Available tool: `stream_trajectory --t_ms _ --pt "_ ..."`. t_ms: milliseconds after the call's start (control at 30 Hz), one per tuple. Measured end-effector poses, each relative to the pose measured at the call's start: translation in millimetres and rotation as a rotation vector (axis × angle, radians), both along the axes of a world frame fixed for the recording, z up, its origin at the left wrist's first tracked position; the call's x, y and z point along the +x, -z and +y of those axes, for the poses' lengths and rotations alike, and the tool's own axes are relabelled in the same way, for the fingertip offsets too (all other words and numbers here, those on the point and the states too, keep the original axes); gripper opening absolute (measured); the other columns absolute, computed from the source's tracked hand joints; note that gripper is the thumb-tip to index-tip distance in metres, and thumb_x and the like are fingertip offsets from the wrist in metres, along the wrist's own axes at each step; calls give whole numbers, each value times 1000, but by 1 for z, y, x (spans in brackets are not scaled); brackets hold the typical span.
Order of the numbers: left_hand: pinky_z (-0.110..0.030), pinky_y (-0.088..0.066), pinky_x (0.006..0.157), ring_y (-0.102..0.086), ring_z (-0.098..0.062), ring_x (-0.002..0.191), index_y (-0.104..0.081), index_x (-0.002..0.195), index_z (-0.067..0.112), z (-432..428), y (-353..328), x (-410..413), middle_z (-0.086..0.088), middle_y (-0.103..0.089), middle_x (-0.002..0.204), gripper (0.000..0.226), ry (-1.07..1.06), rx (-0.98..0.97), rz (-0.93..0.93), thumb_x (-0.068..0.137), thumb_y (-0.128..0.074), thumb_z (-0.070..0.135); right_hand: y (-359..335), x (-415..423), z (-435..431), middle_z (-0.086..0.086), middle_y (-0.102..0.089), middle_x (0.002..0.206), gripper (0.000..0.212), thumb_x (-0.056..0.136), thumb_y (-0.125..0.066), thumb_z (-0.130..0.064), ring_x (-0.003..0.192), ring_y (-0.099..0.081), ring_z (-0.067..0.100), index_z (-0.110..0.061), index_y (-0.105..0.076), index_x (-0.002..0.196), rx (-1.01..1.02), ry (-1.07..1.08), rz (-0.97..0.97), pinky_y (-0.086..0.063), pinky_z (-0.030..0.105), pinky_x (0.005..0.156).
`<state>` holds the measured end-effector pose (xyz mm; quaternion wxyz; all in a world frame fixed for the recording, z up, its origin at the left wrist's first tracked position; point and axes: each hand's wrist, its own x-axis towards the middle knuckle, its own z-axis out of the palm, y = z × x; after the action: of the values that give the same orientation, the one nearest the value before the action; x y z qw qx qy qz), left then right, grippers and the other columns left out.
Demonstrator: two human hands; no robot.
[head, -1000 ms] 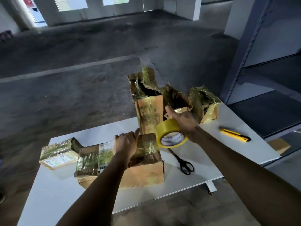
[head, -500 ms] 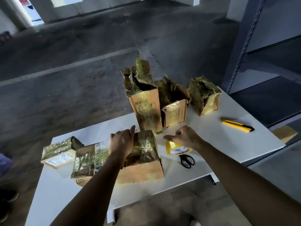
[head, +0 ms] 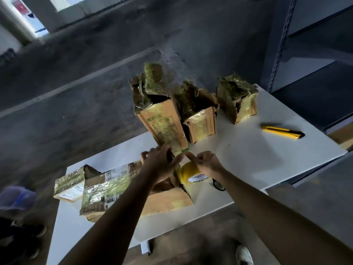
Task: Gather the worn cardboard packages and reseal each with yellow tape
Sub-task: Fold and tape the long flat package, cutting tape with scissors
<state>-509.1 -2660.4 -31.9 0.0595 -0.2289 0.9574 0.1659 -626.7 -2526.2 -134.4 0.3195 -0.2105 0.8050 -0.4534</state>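
On the white bench in front of you sit five worn cardboard packages, all wrapped in crinkled, shiny tape. Your left hand is spread flat, fingers extended, over the far end of the large flat package nearest you, not gripping it. Your right hand is just beside it, thumb and forefinger pinched together as if on a tape end, though you cannot tell from this view whether any strip is actually between them. The two hands nearly touch at the fingertips, close to the base of the tall package, which stands upright with its top flaps torn open.

Under your right wrist lies the yellow tape roll, flat on the bench, touching the right edge of the large flat package; its white core label is partly readable. Black scissors lie just beside the roll, mostly hidden by your forearm.

Against the tall package's right side stands a shorter open package, and a crumpled package sits apart near the far right corner. A small flat package with a white label lies at the left, touching the large one. A yellow utility knife rests well apart on the right.
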Motion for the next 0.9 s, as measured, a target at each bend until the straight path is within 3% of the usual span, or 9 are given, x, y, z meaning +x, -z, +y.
stream_trajectory --t_ms 100,200,267,367,433,567,667,767,900 --pt "-48 -31 105 -32 -29 130 -43 134 25 9 -1 -14 -5 -40 143 58 -25 -48 -172 88 -59 57 6 3 11 4 -39 59 67 76 -47 -83 56 -42 17 -18 -41 60 -101 157 -143 -33 32 60" --pt "-52 -21 109 -29 -32 131 -40 132 23 13 -3 -23 -11 -37 139 60 -169 -96 -249 84 -66 47 20 6 24 1 -50 61 61 80 -54 -75 59 -52 14 -16 -56 66 -158 233 -264 -39 29 61" --pt "-60 -13 112 -27 -35 132 -36 134 17 17 0 -27 -13 -35 137 68 -300 -108 -295 81 -67 48 25 7 26 3 -44 53 61 82 -61 -69 52 -47 17 -16 -47 55 -201 238 -259 -36 28 55" --pt "-71 -5 110 -24 -36 134 -37 133 12 19 7 -32 -11 -35 135 75 -403 -106 -335 77 -69 51 19 -1 26 6 -39 49 63 92 -60 -54 48 -42 20 -16 -36 48 -152 194 -95 -33 31 56" --pt "-72 -3 110 -25 -34 135 -41 124 14 23 9 -32 -11 -39 133 59 -424 -109 -289 80 -69 43 18 -8 26 8 -46 51 61 97 -55 -50 48 -45 22 -18 -40 47 -69 118 -9 -34 31 58" --pt "-69 -6 111 -30 -33 131 -44 101 16 28 3 -32 -10 -46 121 16 -435 -89 -192 91 -52 25 22 5 18 18 -65 97 54 100 -44 -53 92 -62 33 -5 -66 92 94 -8 -8 -44 32 78" --pt "-68 -8 110 -32 -33 131 -44 100 14 24 2 -29 -9 -48 116 11 -411 -109 -194 96 -41 24 24 17 7 24 -64 117 65 99 -39 -57 106 -62 38 1 -63 114 108 -21 -12 -50 39 87" --pt "-65 -8 112 -35 -31 130 -44 92 15 23 4 -29 -4 -44 105 14 -389 -98 -162 100 -37 23 28 15 5 17 -71 110 87 87 -24 -79 93 -70 30 -5 -69 94 54 3 5 -58 35 76" --pt "-51 -20 107 -42 -31 124 -43 90 15 22 0 -27 -4 -44 100 17 -344 -116 -110 104 -36 24 17 14 10 12 -61 64 69 98 -40 -60 66 -64 28 0 -60 71 30 62 -23 -46 33 59"
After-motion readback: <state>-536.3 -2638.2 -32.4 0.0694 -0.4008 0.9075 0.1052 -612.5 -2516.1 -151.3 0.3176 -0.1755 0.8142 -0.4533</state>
